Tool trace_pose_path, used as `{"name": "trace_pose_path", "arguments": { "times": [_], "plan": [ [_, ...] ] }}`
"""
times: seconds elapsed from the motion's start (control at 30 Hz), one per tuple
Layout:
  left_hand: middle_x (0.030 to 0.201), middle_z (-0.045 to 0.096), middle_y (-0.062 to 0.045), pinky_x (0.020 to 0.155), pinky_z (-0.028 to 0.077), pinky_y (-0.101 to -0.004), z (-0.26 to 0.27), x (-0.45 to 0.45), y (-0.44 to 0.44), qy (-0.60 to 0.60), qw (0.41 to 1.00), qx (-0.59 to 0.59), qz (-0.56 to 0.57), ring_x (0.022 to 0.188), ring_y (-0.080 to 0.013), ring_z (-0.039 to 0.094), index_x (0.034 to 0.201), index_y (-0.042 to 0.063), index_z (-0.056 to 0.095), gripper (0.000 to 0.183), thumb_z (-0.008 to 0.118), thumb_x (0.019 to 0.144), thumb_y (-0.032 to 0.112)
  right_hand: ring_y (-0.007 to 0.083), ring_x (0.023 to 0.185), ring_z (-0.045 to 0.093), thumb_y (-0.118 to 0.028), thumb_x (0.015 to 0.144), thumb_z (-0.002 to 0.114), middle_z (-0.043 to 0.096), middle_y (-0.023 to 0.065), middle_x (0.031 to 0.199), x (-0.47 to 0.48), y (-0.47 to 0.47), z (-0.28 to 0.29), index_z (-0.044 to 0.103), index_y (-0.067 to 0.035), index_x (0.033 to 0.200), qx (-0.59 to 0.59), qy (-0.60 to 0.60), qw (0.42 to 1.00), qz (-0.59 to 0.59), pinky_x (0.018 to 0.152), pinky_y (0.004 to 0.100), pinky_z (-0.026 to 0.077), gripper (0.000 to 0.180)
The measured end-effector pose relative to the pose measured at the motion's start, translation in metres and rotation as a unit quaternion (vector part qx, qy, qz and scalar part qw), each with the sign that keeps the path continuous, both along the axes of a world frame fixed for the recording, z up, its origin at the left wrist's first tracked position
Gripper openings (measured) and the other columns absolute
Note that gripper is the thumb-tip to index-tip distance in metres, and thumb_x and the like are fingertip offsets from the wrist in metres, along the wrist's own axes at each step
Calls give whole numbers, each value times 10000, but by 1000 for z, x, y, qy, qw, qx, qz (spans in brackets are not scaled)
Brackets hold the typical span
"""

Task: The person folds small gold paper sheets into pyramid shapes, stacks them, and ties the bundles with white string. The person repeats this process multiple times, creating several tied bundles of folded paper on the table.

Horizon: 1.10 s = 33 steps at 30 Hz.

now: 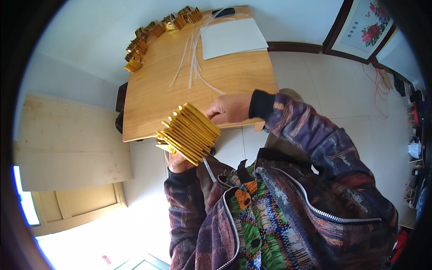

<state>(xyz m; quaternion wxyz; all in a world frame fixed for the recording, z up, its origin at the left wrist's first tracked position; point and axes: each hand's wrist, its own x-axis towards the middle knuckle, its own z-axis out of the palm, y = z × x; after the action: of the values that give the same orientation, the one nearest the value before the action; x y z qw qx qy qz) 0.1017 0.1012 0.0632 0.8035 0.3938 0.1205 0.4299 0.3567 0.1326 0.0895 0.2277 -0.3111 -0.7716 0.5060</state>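
Observation:
A thick row of folded gold-coloured pieces (190, 135), like stiff foil paper, is held in front of my body near the table's front edge. My left hand (180, 163) grips it from below; most of the fingers are hidden behind the pieces. My right hand (229, 108) is at the far right side of the row, fingers curled against its edge. Its fingertips are partly hidden, so what they pinch does not show. A narrow whitish strip (209, 170) hangs below the row towards my jacket.
On the wooden table (155, 108) lie several translucent plastic strips (192, 60), a stack of white sheets (233, 37) and a dark object (223, 12). Several gold folded bundles (136, 47) line its far left edge. Wooden boards (74, 141) stand at the left.

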Motion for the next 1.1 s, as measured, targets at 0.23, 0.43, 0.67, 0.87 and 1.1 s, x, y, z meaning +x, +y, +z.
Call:
{"name": "trace_pose_path", "arguments": {
  "times": [0.23, 0.43, 0.67, 0.87, 1.1],
  "plan": [
    [1083, 626, -103, 874, 495, -325, 23, 17, -2, 170, 984, 13, -43, 964, -187, 607, 1257, -27, 475, 743, 871, 663, 180, 181, 587, 522, -270, 855, 619, 574, 77, 626, 19, 14, 38, 600, -25, 781, 74, -185, 979, -33, 563, 350, 414, 257],
    [1087, 617, -112, 794, 535, -277, 34, 24, -3, 290, 953, 50, -66, 906, -172, 640, 1272, -30, 398, 686, 810, 726, 31, 171, 541, 490, -300, 860, 631, 536, 71, 588, 27, 19, 52, 570, -35, 724, 39, -220, 974, -32, 503, 354, 385, 305],
    [1043, 617, -89, 806, 534, -293, 24, 33, -3, 316, 947, 55, -37, 910, -151, 623, 1214, -17, 417, 546, 729, 767, -35, 221, 560, 520, -276, 832, 637, 563, 97, 607, 26, 15, 64, 578, -27, 717, 78, -259, 961, -55, 523, 383, 403, 281],
    [940, 634, -53, 748, 522, -266, 2, 31, 8, 379, 922, 75, 28, 852, -128, 619, 1078, -10, 522, 406, 758, 750, 29, 327, 623, 586, -217, 831, 610, 596, 140, 657, 16, -11, 82, 586, -51, 737, 242, -320, 911, -89, 548, 435, 427, 192],
    [910, 656, -64, 700, 522, -269, -12, 31, 35, 356, 915, 41, 187, 776, -133, 628, 991, -36, 569, 341, 767, 723, 34, 317, 585, 632, -148, 841, 563, 617, 129, 638, -28, -78, 47, 562, -57, 806, 317, -275, 894, -158, 497, 436, 462, 97]
  ]
}}
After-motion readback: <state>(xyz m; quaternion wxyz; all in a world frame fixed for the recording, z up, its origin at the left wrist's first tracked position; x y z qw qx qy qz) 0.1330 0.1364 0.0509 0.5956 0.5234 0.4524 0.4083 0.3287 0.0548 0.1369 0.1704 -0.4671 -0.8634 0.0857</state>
